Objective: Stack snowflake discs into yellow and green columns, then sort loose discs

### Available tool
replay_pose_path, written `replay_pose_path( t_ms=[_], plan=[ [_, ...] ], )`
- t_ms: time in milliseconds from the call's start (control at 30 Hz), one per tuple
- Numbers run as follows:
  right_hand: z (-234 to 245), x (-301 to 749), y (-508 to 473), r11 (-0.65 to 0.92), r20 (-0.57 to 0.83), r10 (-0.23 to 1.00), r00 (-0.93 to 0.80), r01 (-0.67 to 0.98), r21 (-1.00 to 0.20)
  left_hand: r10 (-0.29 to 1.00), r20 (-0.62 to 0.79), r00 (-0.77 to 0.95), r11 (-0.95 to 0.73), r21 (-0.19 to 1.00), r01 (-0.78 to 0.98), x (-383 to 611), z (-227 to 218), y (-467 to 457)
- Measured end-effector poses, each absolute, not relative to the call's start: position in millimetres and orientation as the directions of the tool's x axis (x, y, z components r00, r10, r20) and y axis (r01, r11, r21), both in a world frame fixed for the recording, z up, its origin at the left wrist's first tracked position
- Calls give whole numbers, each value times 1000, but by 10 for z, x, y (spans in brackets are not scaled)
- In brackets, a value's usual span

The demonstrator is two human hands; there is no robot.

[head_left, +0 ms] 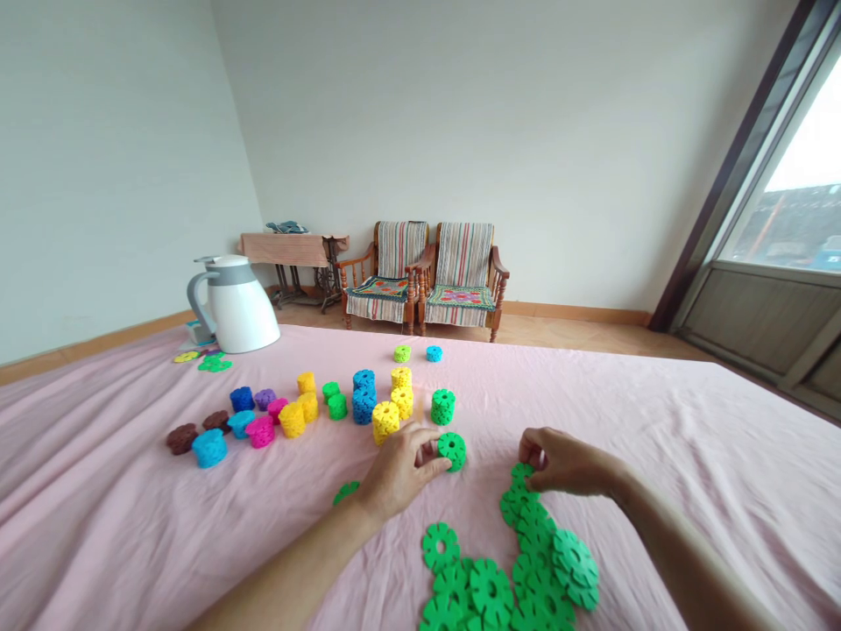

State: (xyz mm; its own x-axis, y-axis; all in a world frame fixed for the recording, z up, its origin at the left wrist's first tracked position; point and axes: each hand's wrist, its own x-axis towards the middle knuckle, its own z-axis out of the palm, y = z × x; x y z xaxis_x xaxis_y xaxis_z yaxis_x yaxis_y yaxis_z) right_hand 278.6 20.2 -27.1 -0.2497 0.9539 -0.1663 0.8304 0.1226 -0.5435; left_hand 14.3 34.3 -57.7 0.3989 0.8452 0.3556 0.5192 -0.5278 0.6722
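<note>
My left hand [400, 469] has its thumb and fingers round a short stack of green snowflake discs [451, 449], standing on the cloth. To the right, my right hand [565, 460] is closed in a pinch over a green snowflake disc [521, 471] at the far end of a loose pile; its fingertips are partly hidden. The pile of overlapping green discs [535, 530] runs toward me, with a flat green disc [440, 547] at its left side. Just beyond my left hand stand another green stack [442, 406] and yellow stacks [385, 422]. A green disc [346, 492] lies partly behind my left forearm.
Blue [363, 403], orange [292, 419], pink [260, 431] and brown stacks [182, 438] stand to the left on the pink cloth [657, 421]. A white jug [246, 307] is at the back left, near loose discs [215, 362]. Two armchairs [460, 272] stand beyond the table.
</note>
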Motion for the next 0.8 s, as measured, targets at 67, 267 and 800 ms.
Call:
replay_pose_path(
  t_ms=[67,267,800],
  plan=[
    [-258,2809,205,117,-168,951,-258,809,-575,846,356,397,-527,671,522,142,-576,341],
    [-181,2841,238,80,-177,937,-300,680,-729,850,350,393,-520,675,523,145,-582,341],
    [-321,1930,280,-145,-156,986,-59,167,-975,841,351,412,-531,680,505,130,-586,366]
  ],
)
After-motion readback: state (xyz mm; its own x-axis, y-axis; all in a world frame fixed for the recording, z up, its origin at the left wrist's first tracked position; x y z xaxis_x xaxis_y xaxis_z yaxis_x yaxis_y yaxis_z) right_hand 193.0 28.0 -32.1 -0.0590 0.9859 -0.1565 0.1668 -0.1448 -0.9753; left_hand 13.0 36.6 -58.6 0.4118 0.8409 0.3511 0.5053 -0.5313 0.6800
